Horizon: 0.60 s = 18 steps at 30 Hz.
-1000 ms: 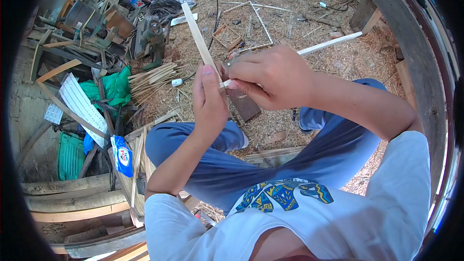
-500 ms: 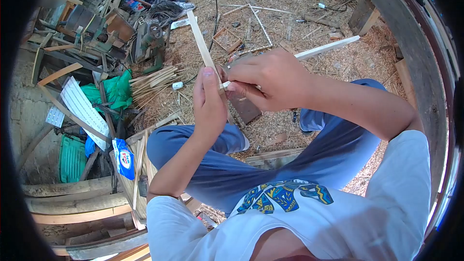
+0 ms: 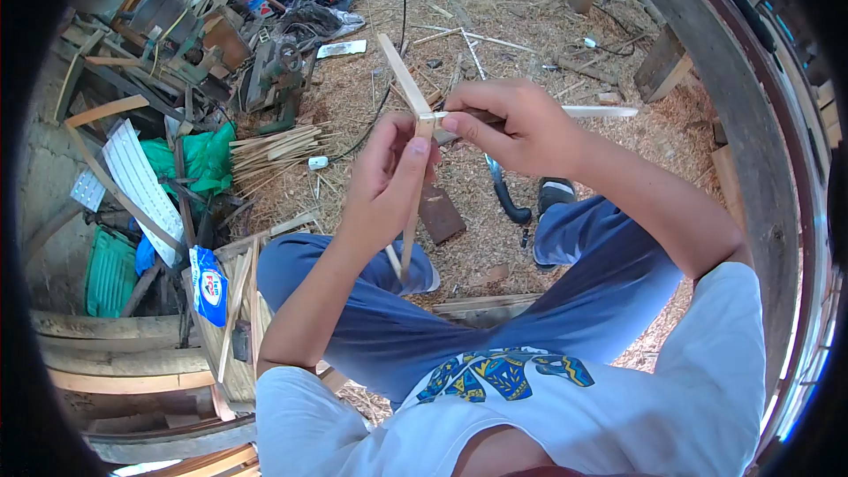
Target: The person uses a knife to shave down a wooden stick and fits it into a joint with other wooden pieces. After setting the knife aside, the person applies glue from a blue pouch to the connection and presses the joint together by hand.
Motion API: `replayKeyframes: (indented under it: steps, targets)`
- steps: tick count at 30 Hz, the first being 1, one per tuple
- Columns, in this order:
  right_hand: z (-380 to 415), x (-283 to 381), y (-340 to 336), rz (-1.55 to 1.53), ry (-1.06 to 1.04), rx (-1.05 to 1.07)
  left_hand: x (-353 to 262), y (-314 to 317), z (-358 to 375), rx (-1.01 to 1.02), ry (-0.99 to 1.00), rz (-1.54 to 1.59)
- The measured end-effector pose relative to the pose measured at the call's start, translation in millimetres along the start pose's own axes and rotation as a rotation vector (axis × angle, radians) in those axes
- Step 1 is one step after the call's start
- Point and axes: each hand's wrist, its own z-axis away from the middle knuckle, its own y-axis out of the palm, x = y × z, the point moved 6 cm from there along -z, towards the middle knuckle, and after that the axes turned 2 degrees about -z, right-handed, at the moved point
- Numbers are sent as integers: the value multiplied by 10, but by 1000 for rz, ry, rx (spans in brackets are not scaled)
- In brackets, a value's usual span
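Wooden strips (image 3: 402, 75) meet at a joint in front of me, one slanting up and away. My left hand (image 3: 389, 172) is closed around the joint, thumb pressed on the wood. Below it another strip (image 3: 409, 252) hangs down toward my leg. My right hand (image 3: 521, 128) is closed too, its thumb and fingers pinching a strip just right of the joint. A pale strip (image 3: 601, 111) sticks out beyond that hand; whether it is the same piece is hidden by the fingers.
A brown block (image 3: 442, 215) and a tool with a black curved handle (image 3: 510, 203) lie on the shavings-covered ground. Left are a bundle of thin sticks (image 3: 274, 150), a green bag (image 3: 208, 163) and a blue packet (image 3: 209, 287). A wooden post (image 3: 662, 66) stands right.
The wooden strips have turned in my hands: the pale strip on the right now lies nearly level, and one strip now hangs visibly below my left hand. My right hand has shifted slightly.
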Motion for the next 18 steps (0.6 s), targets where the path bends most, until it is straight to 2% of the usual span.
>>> replayKeyframes:
  steps: [2,5,11,14,18]
  targets:
    - [-6,-3,-1,-58,21,11,68,17,18,63,-40,3]
    - [-16,0,3,-88,85,110,-3,59,58,46,-3,-132]
    - [-21,66,7,-131,9,79,-24,81,44,-28,187,-326]
    - [-49,103,-55,-54,-62,67,-150,122,-8,-70,329,-404]
    - [-145,146,-285,-89,58,-54,-412,58,-261,-61,271,-482]
